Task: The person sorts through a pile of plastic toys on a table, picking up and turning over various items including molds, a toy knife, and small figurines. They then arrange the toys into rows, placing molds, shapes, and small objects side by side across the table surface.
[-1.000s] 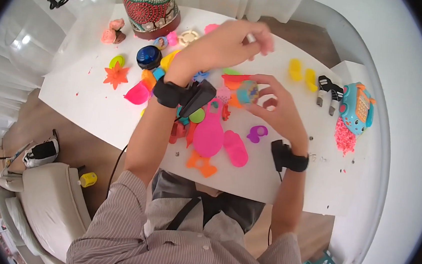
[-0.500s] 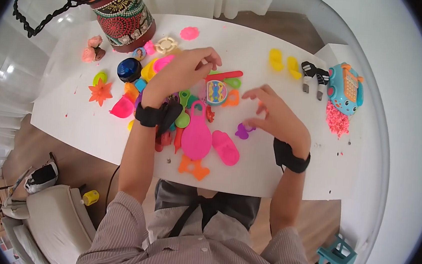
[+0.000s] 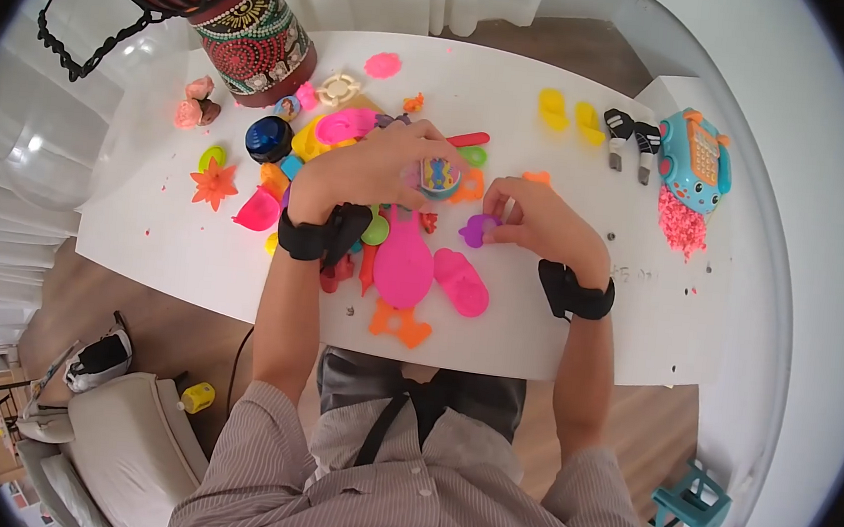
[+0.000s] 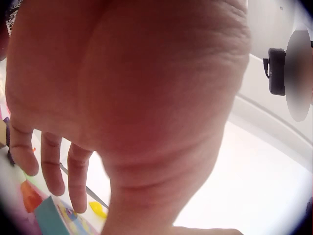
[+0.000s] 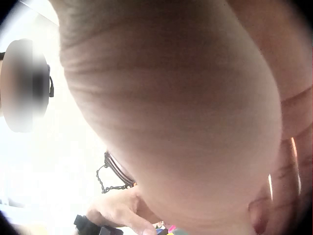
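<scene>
My left hand (image 3: 390, 165) hovers over the toy pile, its fingertips overlapping a round teal tub (image 3: 439, 180) with a colourful lid. In the left wrist view its fingers (image 4: 51, 164) hang loosely straight above the teal tub (image 4: 51, 215). To the right, my right hand (image 3: 551, 225) pinches a small purple plastic piece (image 3: 475, 231) between thumb and fingers. Close below lie a pink paddle-shaped toy (image 3: 404, 267) and a pink toy slipper (image 3: 461, 283). An orange cutout piece (image 3: 469, 185) sits just right of the tub.
A patterned drum (image 3: 257, 53) stands at the back left. Yellow toy pieces (image 3: 553, 109), a black-and-white toy figure (image 3: 631, 141), a blue toy phone (image 3: 694, 162) and pink crumbs (image 3: 682, 226) are on the right. An orange flower (image 3: 213, 183) and a dark blue round toy (image 3: 269, 139) lie left.
My right hand first let go of the teal tub, leaving it on the pile, then took hold of the purple piece and shifted it leftward. My left hand came down over the tub.
</scene>
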The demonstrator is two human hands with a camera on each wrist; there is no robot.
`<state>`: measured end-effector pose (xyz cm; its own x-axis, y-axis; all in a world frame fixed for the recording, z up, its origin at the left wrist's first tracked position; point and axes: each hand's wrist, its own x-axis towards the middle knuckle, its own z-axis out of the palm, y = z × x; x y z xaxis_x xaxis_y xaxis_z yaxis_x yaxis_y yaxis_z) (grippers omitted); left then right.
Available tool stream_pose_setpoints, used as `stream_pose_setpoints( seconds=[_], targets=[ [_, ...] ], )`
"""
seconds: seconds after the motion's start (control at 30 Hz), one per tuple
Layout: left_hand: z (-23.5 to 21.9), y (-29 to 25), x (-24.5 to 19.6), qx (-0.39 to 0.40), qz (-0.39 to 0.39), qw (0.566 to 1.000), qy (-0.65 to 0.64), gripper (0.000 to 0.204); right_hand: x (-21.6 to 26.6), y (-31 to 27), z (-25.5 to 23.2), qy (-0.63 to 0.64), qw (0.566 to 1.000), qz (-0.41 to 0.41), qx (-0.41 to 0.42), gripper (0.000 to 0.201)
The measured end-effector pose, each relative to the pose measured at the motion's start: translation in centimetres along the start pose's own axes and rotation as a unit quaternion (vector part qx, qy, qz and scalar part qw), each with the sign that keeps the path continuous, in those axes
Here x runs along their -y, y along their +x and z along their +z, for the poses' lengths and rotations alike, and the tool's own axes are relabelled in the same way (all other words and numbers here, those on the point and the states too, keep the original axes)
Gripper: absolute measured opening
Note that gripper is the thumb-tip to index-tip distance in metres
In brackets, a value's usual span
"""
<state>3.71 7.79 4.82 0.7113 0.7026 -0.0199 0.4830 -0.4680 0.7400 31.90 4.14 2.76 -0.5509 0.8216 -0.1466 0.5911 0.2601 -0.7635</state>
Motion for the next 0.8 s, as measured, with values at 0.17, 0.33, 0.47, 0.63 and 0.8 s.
stream_pose_setpoints(
  seconds=[0.17,0.33,0.47,0.63,0.8],
  targets=[
    [0.4,0.6,2.3,-0.002,0.036,0.999,-0.017,0.039,0.6,0.1,0.1,0.044,0.999,0.008,0.003,0.024],
    [0.3,1.0,2.9,-0.021,0.008,0.998,-0.056,0.047,0.7,0.9,-0.1,0.130,0.991,0.012,-0.025,0.015],
    [0.0,0.4,-0.5,-0.051,0.023,0.998,0.007,0.047,1.2,1.4,-0.2,0.215,0.974,-0.001,-0.067,0.015],
    [0.7,0.7,-1.6,-0.058,0.000,0.998,-0.031,0.045,1.4,1.8,0.4,0.267,0.957,-0.055,-0.099,0.024],
    [1.2,1.8,-1.1,-0.077,-0.026,0.996,-0.025,0.038,1.2,1.9,0.5,0.305,0.938,-0.078,-0.146,0.026]
  ],
)
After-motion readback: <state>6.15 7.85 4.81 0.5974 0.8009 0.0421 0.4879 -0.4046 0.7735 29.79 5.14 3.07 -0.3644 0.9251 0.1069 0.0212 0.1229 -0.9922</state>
